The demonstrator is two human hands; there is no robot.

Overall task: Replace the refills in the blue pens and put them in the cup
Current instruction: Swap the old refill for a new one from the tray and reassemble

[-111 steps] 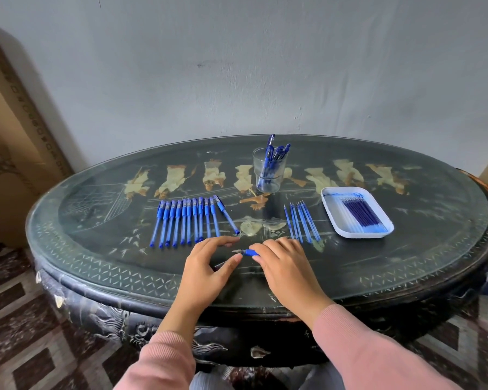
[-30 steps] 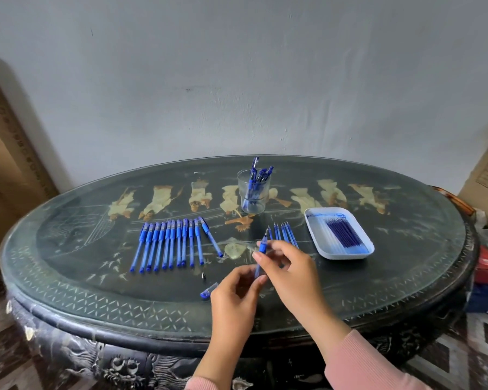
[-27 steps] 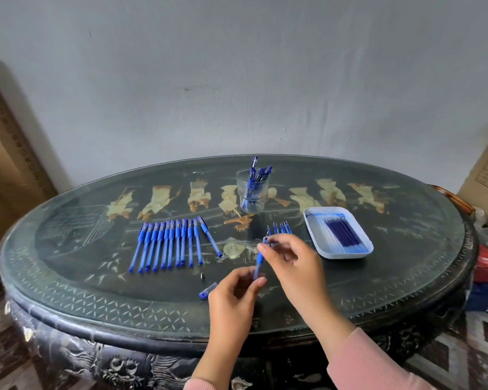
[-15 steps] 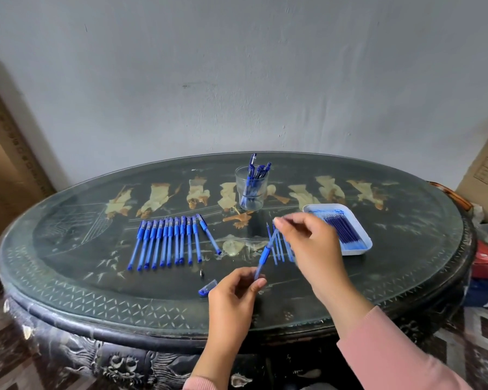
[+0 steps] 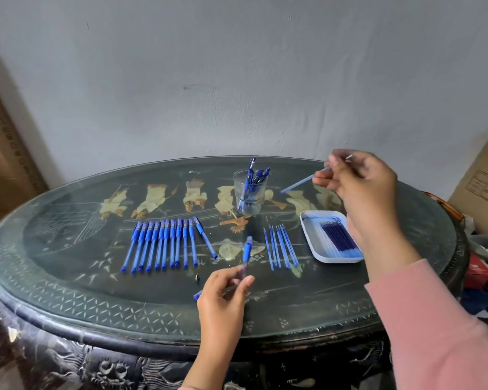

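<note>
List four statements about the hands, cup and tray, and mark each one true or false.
1. The right hand holds a thin refill in the air. True.
2. The cup is empty. False: several pens stand in it.
3. The left hand grips a pen barrel. True.
4. The tray lies left of the cup. False: it lies to the cup's right, with refills in it.

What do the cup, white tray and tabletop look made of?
The cup looks like clear glass or plastic: pens show through its wall. The white tray seems glossy plastic, with a smooth rounded rim. The tabletop seems dark painted wood under a reflective glass sheet.
</note>
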